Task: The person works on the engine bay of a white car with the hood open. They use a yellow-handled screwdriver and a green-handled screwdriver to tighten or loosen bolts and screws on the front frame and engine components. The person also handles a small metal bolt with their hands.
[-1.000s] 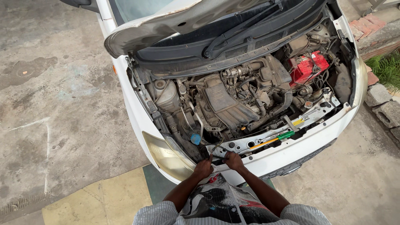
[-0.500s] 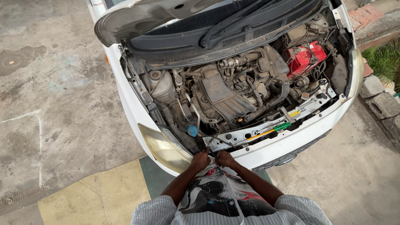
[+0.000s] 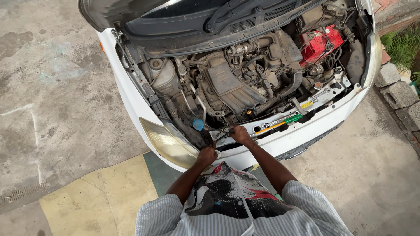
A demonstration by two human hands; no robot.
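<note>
A green-handled screwdriver (image 3: 282, 123) lies on the white car's front crossmember (image 3: 323, 97), right of the blue round cap (image 3: 198, 124).

Our left hand (image 3: 207, 155) grips the car's front edge (image 3: 245, 153), right hand (image 3: 239, 133) just beside it, engine (image 3: 232, 85) beyond both, screwdriver (image 3: 280, 124) further right.

Grey-striped short sleeves, printed apron

Raised bonnet (image 3: 144, 11) cut off by top edge; windscreen side out of view. Left hand (image 3: 206, 155) and right hand (image 3: 239, 133) at front edge of engine bay (image 3: 245, 83); fingertips hidden, grasped object too small to tell. Shirt (image 3: 245, 209) cropped by bottom edge.
</note>
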